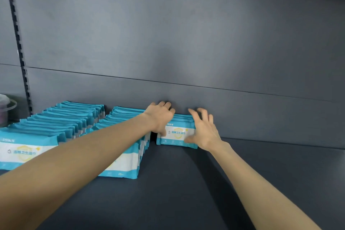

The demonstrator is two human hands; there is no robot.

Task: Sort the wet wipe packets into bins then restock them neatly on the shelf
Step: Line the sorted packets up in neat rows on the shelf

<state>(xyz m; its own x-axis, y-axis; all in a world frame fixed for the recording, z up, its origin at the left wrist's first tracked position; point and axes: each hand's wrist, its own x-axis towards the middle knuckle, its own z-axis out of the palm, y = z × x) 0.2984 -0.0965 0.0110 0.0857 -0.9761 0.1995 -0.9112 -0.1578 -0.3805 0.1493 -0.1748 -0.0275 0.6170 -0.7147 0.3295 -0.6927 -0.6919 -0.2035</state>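
A short row of teal-and-white wet wipe packets (176, 134) stands upright at the back of the dark shelf (186, 183), against the rear panel. My left hand (160, 115) grips the row's left end, fingers curled over the top and thumb on the front face. My right hand (202, 130) is at the right end, thumb pressed on the front packet, fingers spread and lifted above the top edge. To the left stand two longer rows of the same packets, the middle row (128, 164) partly hidden by my left forearm, and the far-left row (46, 129).
The grey back panel (186, 43) rises right behind the packets. A slotted upright (18, 43) runs down the left side. A clear lidded container (6, 108) with purple contents stands at the far left edge. Bare shelf surface lies to the right and front.
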